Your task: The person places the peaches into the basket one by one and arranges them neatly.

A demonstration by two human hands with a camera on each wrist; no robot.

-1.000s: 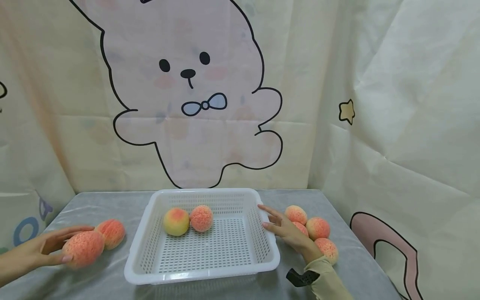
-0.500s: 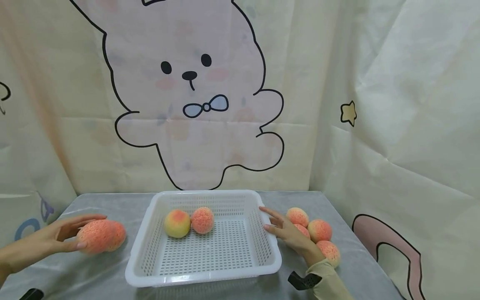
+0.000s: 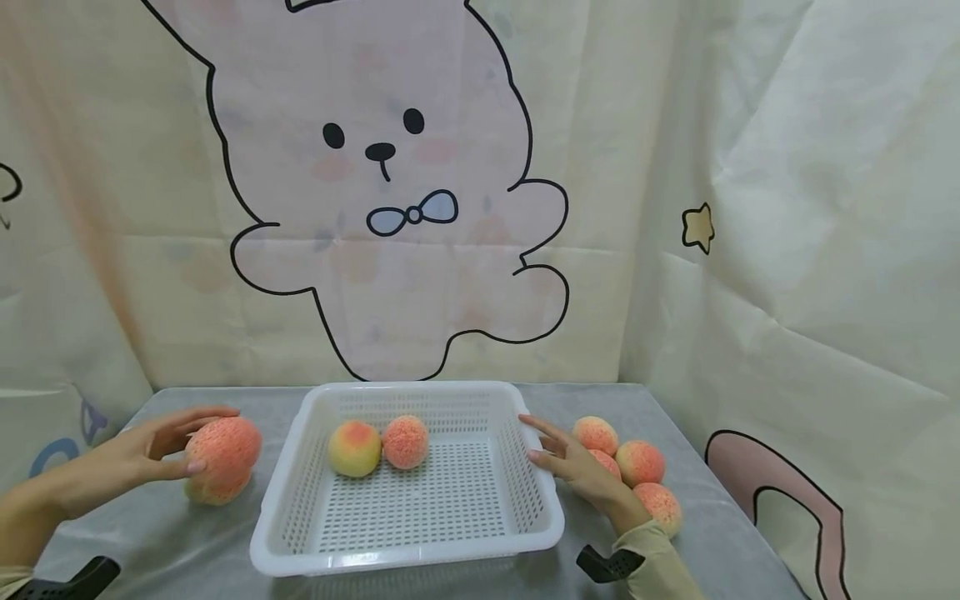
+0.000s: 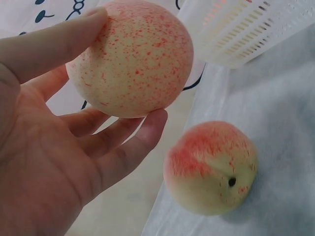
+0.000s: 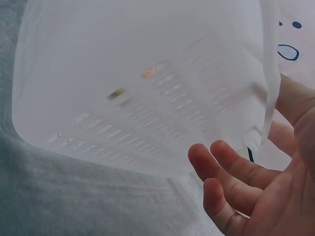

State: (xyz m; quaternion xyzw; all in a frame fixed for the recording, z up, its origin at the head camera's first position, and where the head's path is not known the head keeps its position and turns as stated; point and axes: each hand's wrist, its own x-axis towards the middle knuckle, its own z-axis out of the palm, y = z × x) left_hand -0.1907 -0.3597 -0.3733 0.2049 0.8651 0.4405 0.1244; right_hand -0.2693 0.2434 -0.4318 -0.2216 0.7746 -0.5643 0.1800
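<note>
My left hand (image 3: pixel 161 446) holds a speckled peach (image 3: pixel 228 442) by its sides, between thumb and fingers. In the left wrist view this peach (image 4: pixel 138 59) is raised, and a second peach (image 4: pixel 211 167) with a dark stem hole lies on the cloth beyond it. From the head, the held one overlaps the top of that second peach (image 3: pixel 216 492). My right hand (image 3: pixel 581 471) holds the right rim of a white perforated basket (image 3: pixel 412 552). In the right wrist view the thumb and index finger reach over the rim (image 5: pixel 271 88), while other fingers curl below it outside.
Inside the basket, toward the back left, sit a yellow-red peach (image 3: pixel 354 448) and a pinker peach (image 3: pixel 405 442). Several more peaches (image 3: pixel 640 462) cluster on the grey cloth-covered table (image 3: pixel 735 542) right of my right hand. A printed curtain (image 3: pixel 585 333) stands behind the table.
My left hand has carried its peach to the right and slightly up, over the second peach. My right hand and the basket stay in place.
</note>
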